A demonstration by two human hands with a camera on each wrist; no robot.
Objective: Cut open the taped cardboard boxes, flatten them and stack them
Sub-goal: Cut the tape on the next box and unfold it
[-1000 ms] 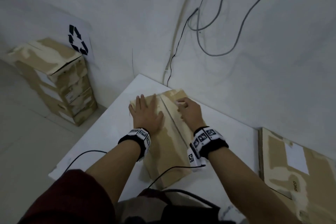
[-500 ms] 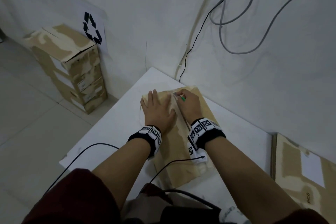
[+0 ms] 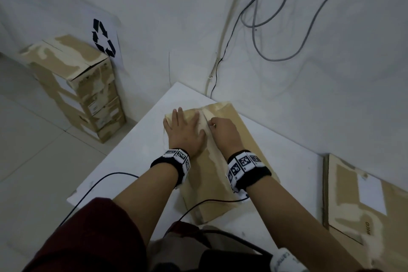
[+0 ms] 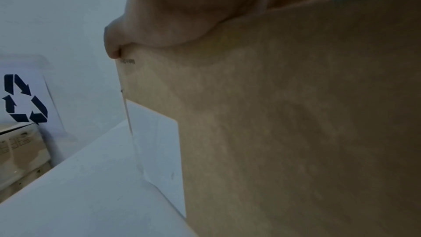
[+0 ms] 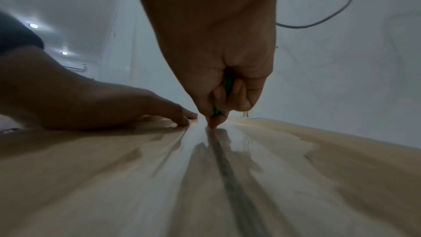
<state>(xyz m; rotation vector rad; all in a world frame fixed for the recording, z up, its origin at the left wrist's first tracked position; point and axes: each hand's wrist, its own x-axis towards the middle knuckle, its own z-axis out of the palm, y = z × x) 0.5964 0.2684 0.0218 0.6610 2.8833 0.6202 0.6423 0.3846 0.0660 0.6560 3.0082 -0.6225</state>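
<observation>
A taped cardboard box point(image 3: 242, 146) lies on the white table point(image 3: 132, 157), clear tape point(image 5: 196, 150) running along its top seam. My left hand point(image 3: 183, 130) lies flat on the box's left flap, fingers straight, pressing down; in the left wrist view the palm point(image 4: 182, 15) rests on the cardboard point(image 4: 296, 132). My right hand point(image 3: 223, 132) grips a small green cutter point(image 5: 227, 86), its tip on the tape at the far end of the seam. The blade itself is hidden by my fingers.
A flattened box point(image 3: 364, 201) with a white label lies at the table's right end. Several sealed boxes point(image 3: 84, 86) are stacked on the floor at left, under a recycling sign point(image 3: 103, 37). Cables point(image 3: 265, 28) hang on the wall behind.
Both hands have stayed on the box's far end; the right hand's cutter tip has settled onto the taped seam. The head view has shifted, so the box looks nearer the centre.
</observation>
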